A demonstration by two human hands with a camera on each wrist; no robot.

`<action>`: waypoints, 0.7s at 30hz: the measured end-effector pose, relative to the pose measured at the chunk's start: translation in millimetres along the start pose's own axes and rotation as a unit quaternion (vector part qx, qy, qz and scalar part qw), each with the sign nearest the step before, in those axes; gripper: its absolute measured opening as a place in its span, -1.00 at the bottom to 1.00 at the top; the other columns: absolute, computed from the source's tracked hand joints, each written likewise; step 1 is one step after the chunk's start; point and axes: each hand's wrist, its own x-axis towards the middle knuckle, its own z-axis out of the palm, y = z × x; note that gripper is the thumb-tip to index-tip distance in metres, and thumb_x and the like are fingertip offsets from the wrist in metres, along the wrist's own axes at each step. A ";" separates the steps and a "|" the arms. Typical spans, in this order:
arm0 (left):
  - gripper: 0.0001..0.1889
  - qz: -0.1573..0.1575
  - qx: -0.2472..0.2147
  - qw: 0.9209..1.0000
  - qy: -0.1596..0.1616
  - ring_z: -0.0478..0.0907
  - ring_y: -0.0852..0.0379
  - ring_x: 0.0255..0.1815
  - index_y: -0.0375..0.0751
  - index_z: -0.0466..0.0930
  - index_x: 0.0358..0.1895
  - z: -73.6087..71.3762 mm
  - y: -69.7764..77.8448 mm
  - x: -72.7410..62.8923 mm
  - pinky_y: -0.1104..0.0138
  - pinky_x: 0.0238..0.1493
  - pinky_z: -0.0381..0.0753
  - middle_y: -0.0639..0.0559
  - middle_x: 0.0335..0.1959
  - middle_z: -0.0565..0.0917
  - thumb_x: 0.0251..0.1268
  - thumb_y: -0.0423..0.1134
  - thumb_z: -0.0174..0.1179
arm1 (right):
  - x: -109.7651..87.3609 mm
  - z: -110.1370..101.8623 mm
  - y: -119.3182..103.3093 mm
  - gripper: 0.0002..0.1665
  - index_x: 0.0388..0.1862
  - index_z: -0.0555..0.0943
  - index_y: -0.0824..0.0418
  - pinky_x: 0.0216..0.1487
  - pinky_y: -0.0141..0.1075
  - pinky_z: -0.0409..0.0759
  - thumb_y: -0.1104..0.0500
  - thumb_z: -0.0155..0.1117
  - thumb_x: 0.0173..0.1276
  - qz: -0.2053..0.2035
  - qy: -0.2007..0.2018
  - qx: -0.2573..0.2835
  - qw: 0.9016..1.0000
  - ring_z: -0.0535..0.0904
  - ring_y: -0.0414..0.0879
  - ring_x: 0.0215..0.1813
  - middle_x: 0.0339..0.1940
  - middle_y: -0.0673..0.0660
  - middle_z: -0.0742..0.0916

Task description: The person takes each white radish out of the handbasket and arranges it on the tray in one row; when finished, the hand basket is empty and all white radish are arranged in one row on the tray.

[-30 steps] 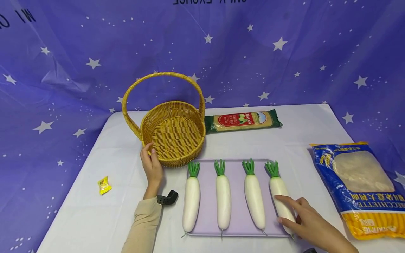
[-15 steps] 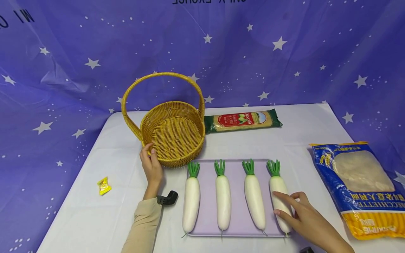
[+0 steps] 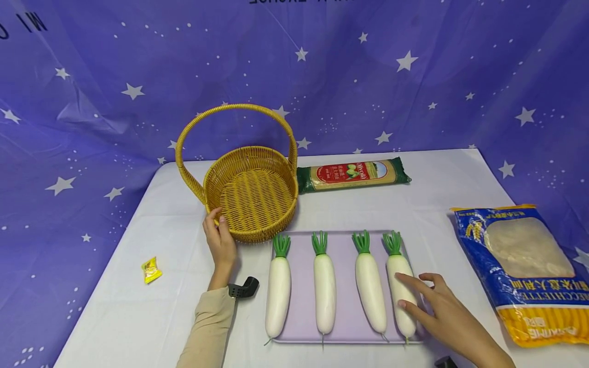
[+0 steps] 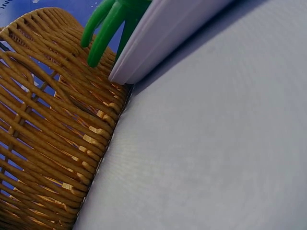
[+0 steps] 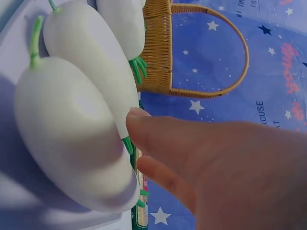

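My left hand (image 3: pixel 221 243) holds the near-left rim of a round wicker basket (image 3: pixel 257 232) with a tall hooped handle. In the left wrist view the basket's woven side (image 4: pixel 53 134) shows, while the hand is out of sight. Several white radishes with green tops lie side by side on a lilac tray (image 3: pixel 340 337). My right hand (image 3: pixel 444 309) is at the rightmost radish (image 3: pixel 401 286), its thumb and forefinger spread loosely along the right side. In the right wrist view the fingers (image 5: pixel 163 132) are extended beside the nearest radish (image 5: pixel 72 134), not wrapped round it.
A green-ended pasta packet (image 3: pixel 352 175) lies behind the tray, against the basket's right side. A blue and yellow pasta bag (image 3: pixel 529 276) is at the right. One small yellow-wrapped sweet (image 3: pixel 151 270) lies on the left of the white tabletop (image 3: pixel 119 317).
The rightmost radish has shifted left and turned straighter, its lower end now over the tray. My right hand has moved left and slightly up. The left hand stays at the basket.
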 end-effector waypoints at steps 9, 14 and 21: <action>-0.68 -0.006 -0.009 1.000 0.006 0.22 0.01 0.15 -0.36 0.33 0.09 -0.3 5.9 0.0 0.27 0.10 0.11 -0.30 0.08 0.33 0.39 -0.29 -0.23 | 2.0 1.9 -2.6 -0.35 0.26 0.35 -0.09 -0.25 0.15 0.47 -0.17 0.19 0.18 -0.004 0.027 0.003 1.000 0.51 0.19 -0.09 0.06 0.38 0.45; -0.68 -0.007 -0.013 1.000 0.005 0.22 0.02 0.12 -0.33 0.33 0.10 0.0 0.0 0.3 0.29 0.05 0.10 -0.26 0.09 0.33 0.38 -0.28 -0.21 | 6.1 4.9 -5.9 -0.32 0.27 0.35 -0.03 -0.36 -0.13 0.46 -0.18 0.19 0.18 0.011 0.029 0.021 0.999 0.48 -0.05 -0.24 0.01 0.30 0.49; -0.65 0.005 -0.009 1.000 0.014 0.24 0.04 0.09 -0.30 0.35 0.07 1.5 -0.7 0.3 0.26 0.05 0.13 -0.24 0.05 0.34 0.39 -0.17 -0.23 | 10.1 12.0 -8.6 -0.39 0.19 0.43 0.02 -0.51 -0.41 0.30 -0.04 0.28 0.14 0.007 0.058 0.035 0.998 0.38 -0.19 -0.40 -0.11 0.23 0.52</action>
